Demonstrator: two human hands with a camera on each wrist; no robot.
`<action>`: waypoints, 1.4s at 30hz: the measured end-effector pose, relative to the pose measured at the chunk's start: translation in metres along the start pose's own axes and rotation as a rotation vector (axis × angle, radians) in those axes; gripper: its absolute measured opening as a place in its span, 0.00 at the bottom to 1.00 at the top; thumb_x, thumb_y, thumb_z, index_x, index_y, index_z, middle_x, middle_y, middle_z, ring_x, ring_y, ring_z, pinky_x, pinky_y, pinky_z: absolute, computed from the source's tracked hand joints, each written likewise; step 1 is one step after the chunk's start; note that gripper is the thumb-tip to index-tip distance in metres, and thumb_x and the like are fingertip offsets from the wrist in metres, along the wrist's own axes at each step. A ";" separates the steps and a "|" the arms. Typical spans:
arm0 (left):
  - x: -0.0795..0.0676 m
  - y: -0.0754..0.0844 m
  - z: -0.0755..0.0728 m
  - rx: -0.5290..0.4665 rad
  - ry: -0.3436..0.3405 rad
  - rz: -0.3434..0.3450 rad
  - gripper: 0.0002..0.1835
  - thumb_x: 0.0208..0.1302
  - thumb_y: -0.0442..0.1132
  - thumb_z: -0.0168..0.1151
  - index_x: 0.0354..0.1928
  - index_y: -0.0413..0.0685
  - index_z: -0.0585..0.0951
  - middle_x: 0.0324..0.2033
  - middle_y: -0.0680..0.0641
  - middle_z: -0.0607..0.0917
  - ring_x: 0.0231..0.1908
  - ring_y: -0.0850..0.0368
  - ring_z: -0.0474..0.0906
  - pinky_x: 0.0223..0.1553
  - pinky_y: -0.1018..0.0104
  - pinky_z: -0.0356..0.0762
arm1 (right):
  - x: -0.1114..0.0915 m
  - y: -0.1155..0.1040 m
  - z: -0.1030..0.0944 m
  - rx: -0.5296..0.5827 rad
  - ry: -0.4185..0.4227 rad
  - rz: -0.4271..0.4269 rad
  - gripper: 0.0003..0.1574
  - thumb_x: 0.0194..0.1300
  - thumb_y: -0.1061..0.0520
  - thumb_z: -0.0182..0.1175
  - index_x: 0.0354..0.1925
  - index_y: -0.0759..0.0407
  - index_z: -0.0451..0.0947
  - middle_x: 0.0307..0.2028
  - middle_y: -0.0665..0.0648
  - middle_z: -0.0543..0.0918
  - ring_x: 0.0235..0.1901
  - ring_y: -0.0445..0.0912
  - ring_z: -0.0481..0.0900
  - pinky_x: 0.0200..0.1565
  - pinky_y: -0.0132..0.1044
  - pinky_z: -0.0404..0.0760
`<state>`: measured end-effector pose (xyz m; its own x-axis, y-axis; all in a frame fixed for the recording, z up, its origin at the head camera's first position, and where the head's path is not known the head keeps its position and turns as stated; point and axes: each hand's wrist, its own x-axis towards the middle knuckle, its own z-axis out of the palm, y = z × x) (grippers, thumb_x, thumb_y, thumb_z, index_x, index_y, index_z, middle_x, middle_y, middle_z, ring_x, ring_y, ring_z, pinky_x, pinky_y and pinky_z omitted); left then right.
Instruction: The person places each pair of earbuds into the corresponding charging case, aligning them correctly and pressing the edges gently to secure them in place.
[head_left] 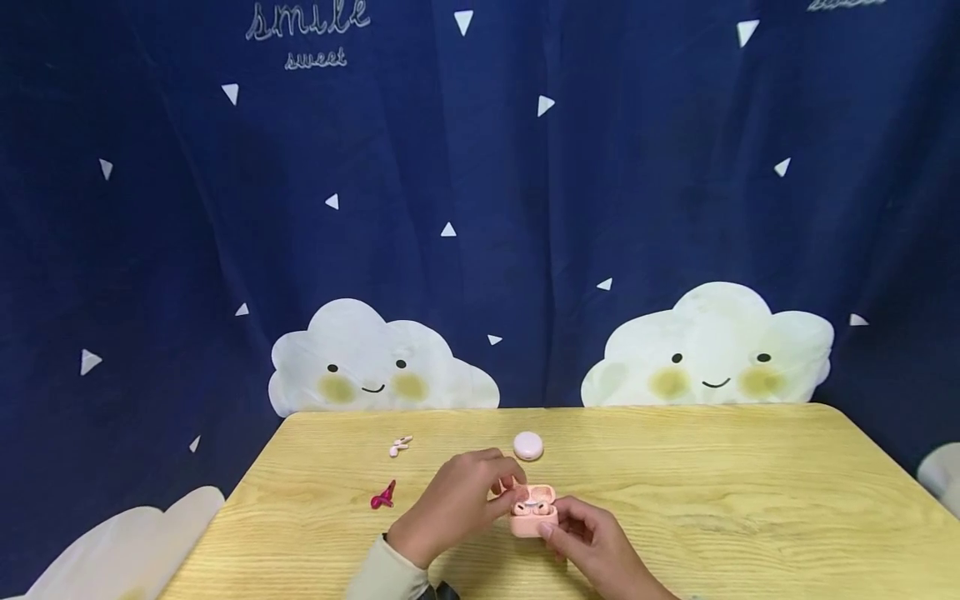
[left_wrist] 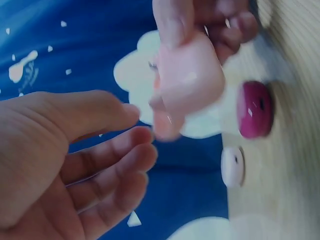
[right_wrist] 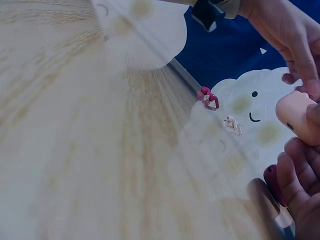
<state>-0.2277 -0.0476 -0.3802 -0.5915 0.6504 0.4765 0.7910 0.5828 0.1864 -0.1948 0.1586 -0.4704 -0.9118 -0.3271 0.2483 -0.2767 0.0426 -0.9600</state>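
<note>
A peach earbud case (head_left: 534,525) is held up above the table with its lid raised, and two earbuds (head_left: 542,507) show inside it. My right hand (head_left: 600,542) grips the case from the right, thumb on its front. On the left, my left hand (head_left: 461,504) has its fingers at the lid. In the left wrist view, a gap lies between the left thumb and fingers, with nothing visible between them. Whether a fingertip touches the lid (left_wrist: 167,125) I cannot tell.
Two magenta earbuds (head_left: 383,496) lie left on the wooden table (head_left: 712,475), pale pink earbuds (head_left: 401,446) behind them. A round pale pink case (head_left: 528,446) lies beyond the hands. A magenta case (left_wrist: 254,109) appears in the left wrist view. A dark blue curtain (head_left: 525,167) hangs behind.
</note>
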 end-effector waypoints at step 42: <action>-0.057 -0.008 0.077 -1.360 0.142 -0.441 0.16 0.59 0.32 0.58 0.48 0.33 0.70 0.41 0.40 0.77 0.37 0.52 0.79 0.34 0.53 0.78 | 0.000 -0.002 -0.001 0.042 -0.014 -0.009 0.13 0.63 0.60 0.53 0.44 0.68 0.72 0.27 0.63 0.76 0.23 0.48 0.76 0.27 0.40 0.78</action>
<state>-0.2126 -0.0523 -0.4748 -0.8669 0.4422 0.2300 0.1315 -0.2421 0.9613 -0.1948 0.1591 -0.4683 -0.9049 -0.3402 0.2558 -0.2718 -0.0005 -0.9623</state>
